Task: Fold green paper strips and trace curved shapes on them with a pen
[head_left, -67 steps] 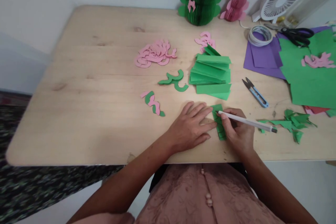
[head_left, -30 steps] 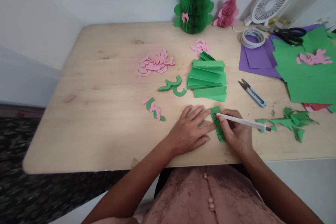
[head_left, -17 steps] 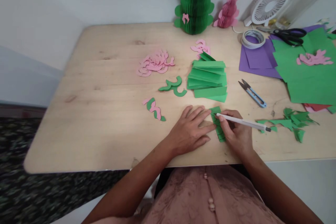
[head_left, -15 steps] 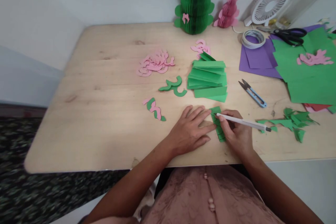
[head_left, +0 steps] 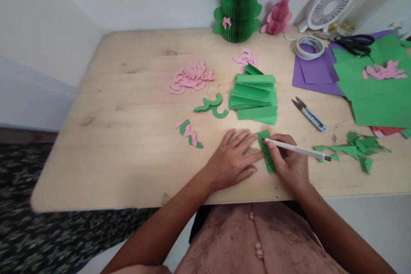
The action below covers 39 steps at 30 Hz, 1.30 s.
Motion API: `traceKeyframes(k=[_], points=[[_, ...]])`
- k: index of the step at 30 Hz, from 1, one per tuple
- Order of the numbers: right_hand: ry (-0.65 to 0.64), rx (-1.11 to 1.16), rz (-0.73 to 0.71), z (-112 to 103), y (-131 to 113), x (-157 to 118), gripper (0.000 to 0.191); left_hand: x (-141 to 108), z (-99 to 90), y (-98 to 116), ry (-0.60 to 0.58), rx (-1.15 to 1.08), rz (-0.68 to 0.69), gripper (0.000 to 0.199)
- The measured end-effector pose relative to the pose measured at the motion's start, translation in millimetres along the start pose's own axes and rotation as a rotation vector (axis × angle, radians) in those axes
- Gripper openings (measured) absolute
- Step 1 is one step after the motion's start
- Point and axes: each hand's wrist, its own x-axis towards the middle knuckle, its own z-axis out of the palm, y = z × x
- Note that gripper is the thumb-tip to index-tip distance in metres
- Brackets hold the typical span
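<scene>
My right hand [head_left: 292, 165] is closed around a white pen [head_left: 297, 150], its tip on a small green paper strip [head_left: 266, 154] that carries dark drawn lines. Flat on the table, my left hand [head_left: 236, 158] has its fingers spread, and the fingertips touch the strip's left edge. Beyond the hands lies a stack of green paper strips [head_left: 253, 94]. Curved green cutouts [head_left: 213, 105] and a twisted pink and green paper piece [head_left: 189, 134] rest to the left of it.
Pink cutouts [head_left: 191, 78] lie further back. Thread snips [head_left: 308, 114], green scraps [head_left: 359, 150], purple paper [head_left: 313, 68], a tape roll [head_left: 310, 48] and black-handled scissors [head_left: 355, 45] are on the right. A green paper rabbit [head_left: 239, 10], a pink one [head_left: 278, 15] and a fan [head_left: 330, 6] stand at the wall.
Almost nothing differs. Both hands, the pen and the paper strip stay in the same place, apart from a very slight shift of the pen.
</scene>
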Motion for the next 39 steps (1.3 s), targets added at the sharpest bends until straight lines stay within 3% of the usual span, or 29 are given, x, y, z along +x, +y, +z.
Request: traceKeyframes(k=[32,39], points=[[0.015,-0.03,-0.031,-0.3,-1.0,0.0,0.017,-0.2,1.2,-0.7,-0.019,-0.007,0.002,0.041],[0.073,-0.112,-0.122,-0.6,-2.8,-1.1,0.014,0.3,0.7,-0.4,-0.015,-0.007,0.005,0.042]])
